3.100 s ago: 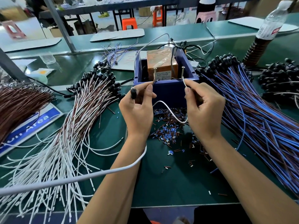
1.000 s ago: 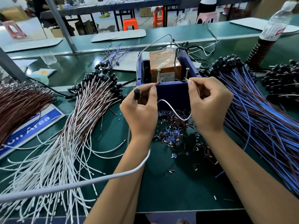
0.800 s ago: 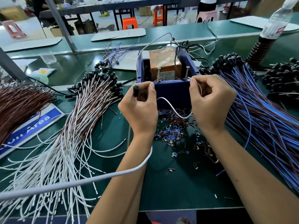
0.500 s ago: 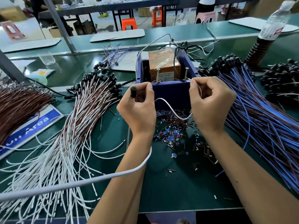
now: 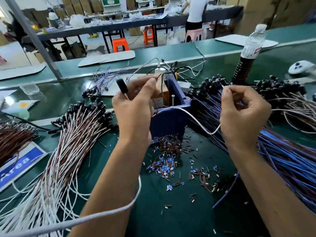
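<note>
Raised and drawn apart above the blue plastic box (image 5: 171,120) at the green counter's (image 5: 171,214) middle, the left hand (image 5: 133,113) grips a black cylindrical plug (image 5: 122,85); the right hand (image 5: 242,113) pinches its thin white wire (image 5: 193,119).

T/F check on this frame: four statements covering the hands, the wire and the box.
1. The thin white wire sags between the left hand and the right hand. True.
2. The right hand is open and empty. False: it pinches the wire's end.
3. The blue box sits left of both hands. False: it stands between them, farther back.
4. Cut insulation bits lie on the green mat before the box. True.
</note>
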{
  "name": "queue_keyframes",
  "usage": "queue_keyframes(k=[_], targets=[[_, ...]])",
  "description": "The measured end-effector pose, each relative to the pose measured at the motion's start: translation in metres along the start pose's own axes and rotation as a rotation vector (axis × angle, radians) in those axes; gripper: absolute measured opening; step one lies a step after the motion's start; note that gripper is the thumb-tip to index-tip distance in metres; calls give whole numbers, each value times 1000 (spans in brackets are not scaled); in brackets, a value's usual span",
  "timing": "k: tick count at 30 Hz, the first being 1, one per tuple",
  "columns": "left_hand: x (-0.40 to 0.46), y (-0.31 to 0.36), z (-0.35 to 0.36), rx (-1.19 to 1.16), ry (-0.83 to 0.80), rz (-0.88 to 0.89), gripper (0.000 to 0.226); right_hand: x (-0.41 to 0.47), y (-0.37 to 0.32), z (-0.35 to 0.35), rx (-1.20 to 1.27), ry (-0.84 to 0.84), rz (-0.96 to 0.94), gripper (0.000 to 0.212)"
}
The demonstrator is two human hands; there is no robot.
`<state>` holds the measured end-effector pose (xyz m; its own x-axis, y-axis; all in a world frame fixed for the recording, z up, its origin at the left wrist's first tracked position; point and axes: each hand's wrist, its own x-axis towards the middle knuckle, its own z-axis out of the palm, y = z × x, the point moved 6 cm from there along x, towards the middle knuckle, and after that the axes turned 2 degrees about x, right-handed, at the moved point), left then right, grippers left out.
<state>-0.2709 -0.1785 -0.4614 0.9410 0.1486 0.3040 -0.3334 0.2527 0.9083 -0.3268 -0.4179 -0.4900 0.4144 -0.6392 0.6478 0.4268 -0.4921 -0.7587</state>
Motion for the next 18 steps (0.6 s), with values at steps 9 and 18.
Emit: queue_keyframes(k=[9,18], targets=[[116,-2,111,-122,-122,-376,34,163,28,25,-604,-124,102,27],[197,-38,208,-412,-204,-579,41,188,2,145,-662,-814,-402,56]])
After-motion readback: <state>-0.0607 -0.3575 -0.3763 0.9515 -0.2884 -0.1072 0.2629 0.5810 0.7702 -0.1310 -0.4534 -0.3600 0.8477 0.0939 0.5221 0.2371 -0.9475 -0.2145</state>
